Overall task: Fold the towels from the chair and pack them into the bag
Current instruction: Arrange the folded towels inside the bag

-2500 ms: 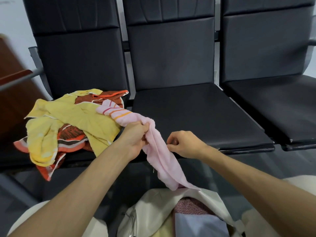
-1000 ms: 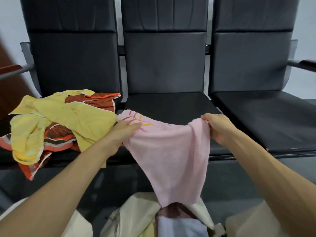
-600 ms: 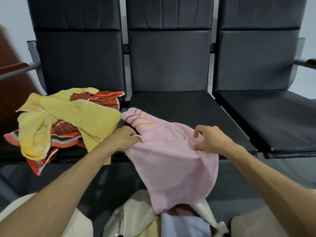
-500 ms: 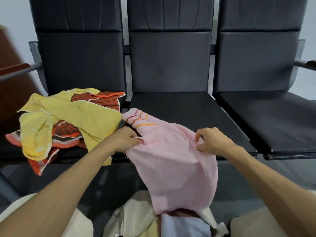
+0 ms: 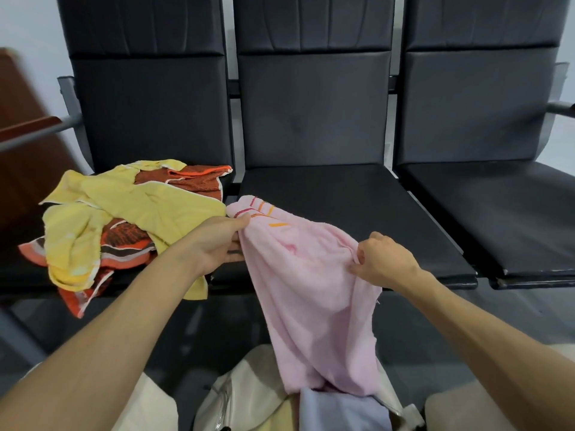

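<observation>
Pinching soft, fuzzy pink towel (image 5: 314, 293): left hand (image 5: 217, 244), right hand (image 5: 384, 261).

Towel heap (image 5: 124, 219) lies on left chair (image 5: 149, 104), bag (image 5: 249, 387) sits before middle chair (image 5: 311, 113) (towel (image 5: 311, 290) above it)

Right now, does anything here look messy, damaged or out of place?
The yellow towel and orange towel lie crumpled in a heap on the left chair, corners hanging over its front edge. The pink towel has loose threads along its right edge. Nothing looks spilled.
</observation>
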The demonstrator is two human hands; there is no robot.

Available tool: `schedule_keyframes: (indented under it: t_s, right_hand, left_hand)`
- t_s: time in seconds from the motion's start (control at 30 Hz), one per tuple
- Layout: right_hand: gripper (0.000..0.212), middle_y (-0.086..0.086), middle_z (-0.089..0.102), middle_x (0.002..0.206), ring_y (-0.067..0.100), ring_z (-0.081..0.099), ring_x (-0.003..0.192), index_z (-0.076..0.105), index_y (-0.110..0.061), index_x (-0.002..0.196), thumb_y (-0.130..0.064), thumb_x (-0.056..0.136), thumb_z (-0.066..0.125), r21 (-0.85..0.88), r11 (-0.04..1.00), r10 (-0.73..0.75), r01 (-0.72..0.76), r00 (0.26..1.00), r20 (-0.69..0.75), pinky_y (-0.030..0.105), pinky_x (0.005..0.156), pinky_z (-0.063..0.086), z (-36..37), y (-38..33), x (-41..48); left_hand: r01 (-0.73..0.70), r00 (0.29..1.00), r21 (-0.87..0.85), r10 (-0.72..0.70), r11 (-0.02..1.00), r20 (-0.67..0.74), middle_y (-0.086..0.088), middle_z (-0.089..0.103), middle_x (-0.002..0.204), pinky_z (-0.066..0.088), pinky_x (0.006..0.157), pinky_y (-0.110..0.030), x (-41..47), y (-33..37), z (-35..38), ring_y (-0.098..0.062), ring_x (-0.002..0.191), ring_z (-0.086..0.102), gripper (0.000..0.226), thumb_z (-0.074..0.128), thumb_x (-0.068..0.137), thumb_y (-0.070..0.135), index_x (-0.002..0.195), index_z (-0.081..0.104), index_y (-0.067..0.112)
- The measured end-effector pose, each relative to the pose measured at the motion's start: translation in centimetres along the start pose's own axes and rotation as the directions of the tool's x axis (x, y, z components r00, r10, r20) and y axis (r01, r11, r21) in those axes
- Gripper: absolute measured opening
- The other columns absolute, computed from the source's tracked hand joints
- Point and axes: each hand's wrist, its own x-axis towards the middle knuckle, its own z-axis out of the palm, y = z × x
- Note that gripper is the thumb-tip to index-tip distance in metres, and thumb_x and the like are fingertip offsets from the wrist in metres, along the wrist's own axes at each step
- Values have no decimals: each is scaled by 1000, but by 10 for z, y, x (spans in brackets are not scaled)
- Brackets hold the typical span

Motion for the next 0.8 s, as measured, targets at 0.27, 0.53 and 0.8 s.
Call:
schedule_keyframes:
  t_s: [0.27, 0.53, 0.8]
  right_hand:
    - [17, 4, 61, 75, 17, 57, 71, 62, -9, 73, -15, 89, 65, 835, 543, 39, -88, 996, 80, 30, 72, 50, -24, 12, 8]
    - [16, 8, 63, 81, 20, 60, 69, 63, -4, 92, -11, 97, 50, 972, -235, 279, -26, 956, 93, 31, 65, 48, -51, 37, 3]
    - [9, 11, 63, 97, 25, 60, 92, 61, -3, 94, -7, 91, 53, 964, -260, 499, -49, 848, 178, 37, 85, 50, -50, 50, 4]
  left_hand:
    - [-66, 997, -140, 69, 988, 19, -5, 67, 116, 49, 81, -35, -5, 5, -4, -20, 105, 63, 29, 46, 102, 26, 128, 52, 13]
    - [-271, 908, 205, 320, 941, -269, -6, 63, 110, 55, 77, -37, -8, 6, -11, -24, 101, 60, 25, 35, 105, 29, 108, 59, 20]
    - [-248, 944, 169, 277, 954, -179, -9, 61, 119, 48, 99, -41, -5, 14, -6, -25, 110, 57, 37, 48, 99, 41, 117, 61, 12]
